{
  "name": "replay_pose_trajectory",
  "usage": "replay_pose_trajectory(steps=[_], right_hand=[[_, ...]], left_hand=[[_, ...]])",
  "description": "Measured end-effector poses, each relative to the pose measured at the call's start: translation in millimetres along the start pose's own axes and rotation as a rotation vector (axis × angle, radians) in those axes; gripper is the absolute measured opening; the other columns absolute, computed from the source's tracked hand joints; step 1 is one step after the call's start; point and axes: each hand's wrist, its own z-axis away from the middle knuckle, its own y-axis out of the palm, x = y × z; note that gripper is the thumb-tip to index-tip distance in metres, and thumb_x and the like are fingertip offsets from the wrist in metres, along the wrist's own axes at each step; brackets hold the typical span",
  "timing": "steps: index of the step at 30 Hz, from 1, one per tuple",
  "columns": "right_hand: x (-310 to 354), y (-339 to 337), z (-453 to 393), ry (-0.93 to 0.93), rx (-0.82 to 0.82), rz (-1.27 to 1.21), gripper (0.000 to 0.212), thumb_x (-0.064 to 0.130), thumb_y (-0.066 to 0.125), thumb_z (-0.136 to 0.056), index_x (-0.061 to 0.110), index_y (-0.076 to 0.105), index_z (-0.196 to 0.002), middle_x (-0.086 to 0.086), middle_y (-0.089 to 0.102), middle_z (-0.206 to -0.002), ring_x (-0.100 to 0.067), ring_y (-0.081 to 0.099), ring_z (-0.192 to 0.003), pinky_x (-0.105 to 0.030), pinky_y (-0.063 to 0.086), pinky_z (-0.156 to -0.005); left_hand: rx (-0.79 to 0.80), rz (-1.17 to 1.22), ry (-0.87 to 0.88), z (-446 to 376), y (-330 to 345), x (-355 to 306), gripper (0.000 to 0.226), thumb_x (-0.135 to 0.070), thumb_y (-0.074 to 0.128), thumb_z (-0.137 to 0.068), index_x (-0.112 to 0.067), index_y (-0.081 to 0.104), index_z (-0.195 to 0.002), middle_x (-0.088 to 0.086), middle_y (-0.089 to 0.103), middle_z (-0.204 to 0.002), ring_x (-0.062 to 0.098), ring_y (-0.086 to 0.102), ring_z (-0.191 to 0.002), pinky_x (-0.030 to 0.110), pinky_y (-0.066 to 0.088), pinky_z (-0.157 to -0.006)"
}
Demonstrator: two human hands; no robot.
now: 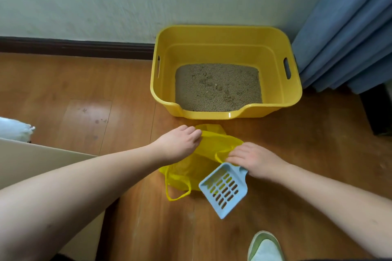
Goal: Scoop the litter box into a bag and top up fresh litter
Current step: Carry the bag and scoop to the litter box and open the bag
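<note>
A yellow litter box point(275, 95) stands against the wall, its floor covered with grey-brown litter point(218, 89) holding several small clumps. In front of it a yellow plastic bag point(197, 167) lies on the wooden floor. My left hand point(180, 144) pinches the bag's far rim. My right hand point(254, 161) grips the handle of a light blue slotted scoop point(224, 190) and also touches the bag's near rim. The scoop's blade points down toward me and carries nothing.
Blue curtains point(347, 34) hang to the right of the box, with a dark object point(377, 110) below them. A cream panel point(31, 163) and a white bag point(14, 129) sit at the left edge. My green shoe point(265, 248) shows at the bottom.
</note>
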Motion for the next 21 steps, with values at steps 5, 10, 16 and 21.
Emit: replay_pose_trajectory(steps=[5,10,16,21], right_hand=[[-3,-27,-2,0.165,-0.310,-0.033,0.026,0.004,0.048,-0.071,0.004,0.069,-0.086,-0.010,0.067,-0.089,-0.029,0.064,-0.085,-0.032,0.042,-0.080],[27,-24,-44,-0.144,-0.097,-0.215,0.035,0.006,0.059,-0.079,0.004,0.066,-0.114,-0.010,0.066,-0.118,-0.024,0.060,-0.112,-0.034,0.044,-0.097],[25,11,-55,-0.041,0.324,-0.027,0.064,0.022,0.057,-0.085,0.015,0.037,-0.145,-0.007,0.053,-0.139,-0.018,0.039,-0.135,-0.031,0.009,-0.118],[16,24,-46,-0.034,0.366,0.049,0.064,0.028,0.055,-0.083,0.015,0.038,-0.143,-0.006,0.052,-0.138,-0.020,0.040,-0.134,-0.035,0.006,-0.118]], left_hand=[[0.397,0.197,-0.183,0,25,-4,0.086,-0.029,0.051,-0.092,-0.007,-0.004,-0.154,0.010,0.006,-0.162,0.038,0.018,-0.144,0.057,0.033,-0.105],[0.413,0.274,-0.226,6,29,1,0.069,-0.010,0.037,-0.096,-0.008,0.000,-0.154,0.002,-0.017,-0.162,0.034,-0.002,-0.149,0.049,0.049,-0.095],[0.310,0.496,-0.158,9,25,14,0.057,0.002,0.035,-0.096,-0.010,0.027,-0.151,0.004,-0.007,-0.164,0.027,0.008,-0.149,0.035,0.033,-0.111],[0.098,0.651,-0.037,7,9,14,0.047,0.009,0.041,-0.092,-0.009,0.059,-0.130,0.008,0.026,-0.159,0.029,0.028,-0.144,0.037,0.035,-0.111]])
